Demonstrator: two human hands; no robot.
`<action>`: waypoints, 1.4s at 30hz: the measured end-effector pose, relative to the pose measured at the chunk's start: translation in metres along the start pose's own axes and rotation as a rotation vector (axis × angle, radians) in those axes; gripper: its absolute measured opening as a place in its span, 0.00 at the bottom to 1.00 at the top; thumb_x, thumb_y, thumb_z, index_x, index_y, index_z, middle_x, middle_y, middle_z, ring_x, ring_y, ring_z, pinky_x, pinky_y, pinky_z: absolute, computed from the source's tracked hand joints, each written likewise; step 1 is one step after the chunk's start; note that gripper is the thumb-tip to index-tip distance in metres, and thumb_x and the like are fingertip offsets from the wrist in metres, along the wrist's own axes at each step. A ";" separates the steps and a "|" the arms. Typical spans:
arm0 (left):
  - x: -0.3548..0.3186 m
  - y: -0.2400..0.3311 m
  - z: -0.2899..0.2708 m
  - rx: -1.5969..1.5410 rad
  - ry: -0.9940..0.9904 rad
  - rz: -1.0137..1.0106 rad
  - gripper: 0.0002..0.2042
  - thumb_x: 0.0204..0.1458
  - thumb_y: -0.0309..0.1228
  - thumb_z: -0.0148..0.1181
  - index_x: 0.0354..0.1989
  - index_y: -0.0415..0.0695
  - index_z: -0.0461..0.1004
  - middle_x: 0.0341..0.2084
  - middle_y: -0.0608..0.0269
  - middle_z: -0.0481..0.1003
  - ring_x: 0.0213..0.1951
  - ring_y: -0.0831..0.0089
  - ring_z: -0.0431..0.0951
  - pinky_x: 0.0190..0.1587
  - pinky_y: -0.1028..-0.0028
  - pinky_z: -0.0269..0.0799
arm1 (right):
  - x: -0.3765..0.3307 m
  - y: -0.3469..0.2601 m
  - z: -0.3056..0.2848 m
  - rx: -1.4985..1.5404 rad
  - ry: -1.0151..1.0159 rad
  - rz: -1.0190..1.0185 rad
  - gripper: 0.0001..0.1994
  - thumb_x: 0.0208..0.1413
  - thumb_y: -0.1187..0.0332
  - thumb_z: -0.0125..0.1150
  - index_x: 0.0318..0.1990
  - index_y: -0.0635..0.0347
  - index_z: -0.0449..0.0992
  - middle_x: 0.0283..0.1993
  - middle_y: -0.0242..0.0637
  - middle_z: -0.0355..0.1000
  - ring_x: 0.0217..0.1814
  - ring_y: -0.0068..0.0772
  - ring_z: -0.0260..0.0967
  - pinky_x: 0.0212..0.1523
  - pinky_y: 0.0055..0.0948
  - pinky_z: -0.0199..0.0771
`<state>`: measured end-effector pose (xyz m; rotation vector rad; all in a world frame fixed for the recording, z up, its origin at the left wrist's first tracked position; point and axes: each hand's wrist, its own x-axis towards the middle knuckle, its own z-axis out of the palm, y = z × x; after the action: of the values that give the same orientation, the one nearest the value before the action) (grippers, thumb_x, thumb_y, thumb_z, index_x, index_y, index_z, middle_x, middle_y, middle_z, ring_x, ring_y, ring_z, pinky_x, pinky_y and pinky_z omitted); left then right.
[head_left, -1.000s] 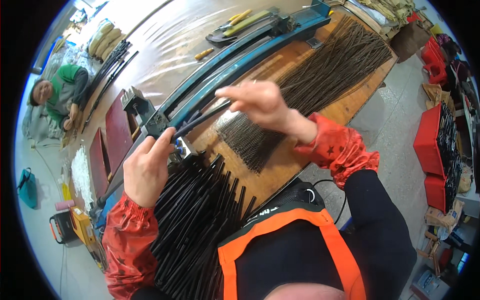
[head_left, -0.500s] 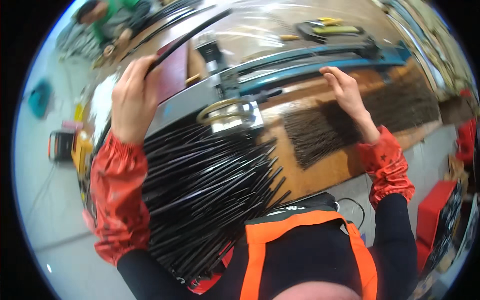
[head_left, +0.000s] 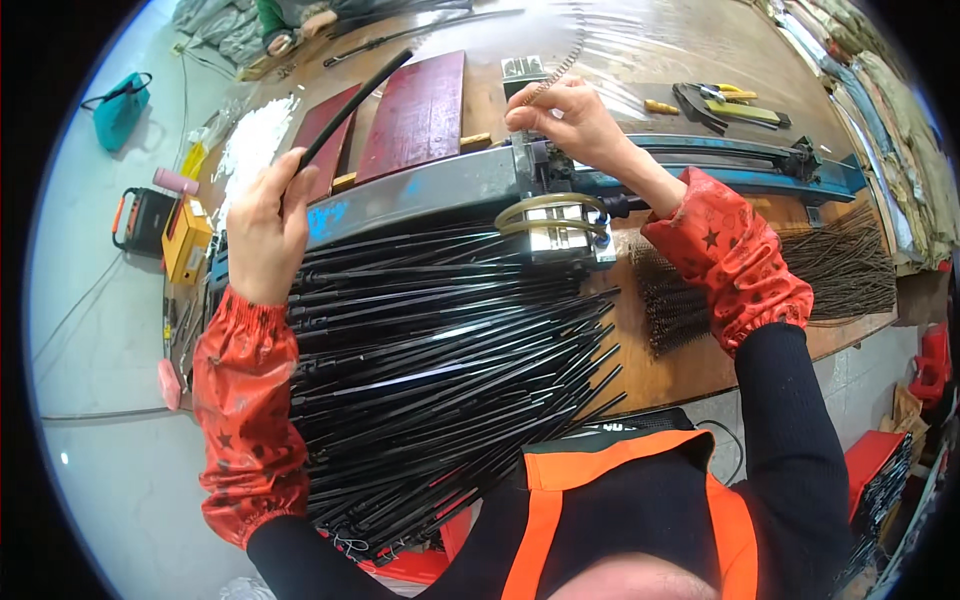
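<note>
My left hand (head_left: 265,235) grips one end of a slim black tube (head_left: 357,108), which slants up and to the right over the bench. My right hand (head_left: 575,118), its fingertips pinched together, holds a long thin coil spring (head_left: 574,58) that curves upward away from me. Just below that hand is a metal clamp block (head_left: 560,228) with a looped yellowish hose, fixed by a long blue-grey metal rail (head_left: 425,192). A large heap of black tubes (head_left: 430,370) fans out between my forearms. Under my right forearm lies a bundle of thin coil springs (head_left: 840,265).
Dark red boards (head_left: 415,115) lie behind the rail. Pliers and yellow-handled tools (head_left: 730,105) rest at the far right. White scraps (head_left: 250,145) and a yellow box (head_left: 187,240) are at left. Stacked fabric (head_left: 870,110) lines the right edge. Another person's hand (head_left: 318,22) shows at the back.
My right hand has swung left from over the springs to above the clamp block. My left hand still holds the black tube. The view has shifted, and the other person is less visible.
</note>
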<state>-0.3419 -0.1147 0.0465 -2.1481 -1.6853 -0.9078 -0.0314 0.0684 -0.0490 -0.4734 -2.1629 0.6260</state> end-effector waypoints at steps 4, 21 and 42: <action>-0.015 -0.005 0.008 -0.025 -0.037 -0.034 0.11 0.61 0.29 0.61 0.48 0.39 0.78 0.29 0.51 0.77 0.27 0.59 0.77 0.32 0.67 0.71 | 0.007 0.008 0.012 0.009 -0.048 0.053 0.11 0.62 0.63 0.63 0.42 0.61 0.82 0.31 0.37 0.81 0.32 0.26 0.79 0.34 0.25 0.75; -0.007 -0.007 0.073 0.059 -0.365 0.040 0.12 0.61 0.36 0.58 0.52 0.54 0.78 0.31 0.56 0.77 0.31 0.55 0.80 0.33 0.60 0.75 | -0.149 0.069 -0.186 -0.986 0.074 0.024 0.04 0.58 0.69 0.62 0.39 0.54 0.81 0.38 0.34 0.80 0.45 0.39 0.73 0.59 0.40 0.60; 0.019 0.039 0.178 -0.065 -0.481 -0.070 0.14 0.64 0.41 0.52 0.48 0.45 0.73 0.30 0.49 0.80 0.36 0.47 0.81 0.38 0.53 0.75 | -0.193 0.094 -0.207 -0.796 0.183 0.170 0.09 0.66 0.66 0.57 0.40 0.64 0.77 0.36 0.44 0.74 0.41 0.47 0.71 0.48 0.41 0.68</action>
<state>-0.2477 -0.0117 -0.0724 -2.5121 -1.9735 -0.4869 0.2593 0.0992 -0.1080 -1.0913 -2.1404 -0.2269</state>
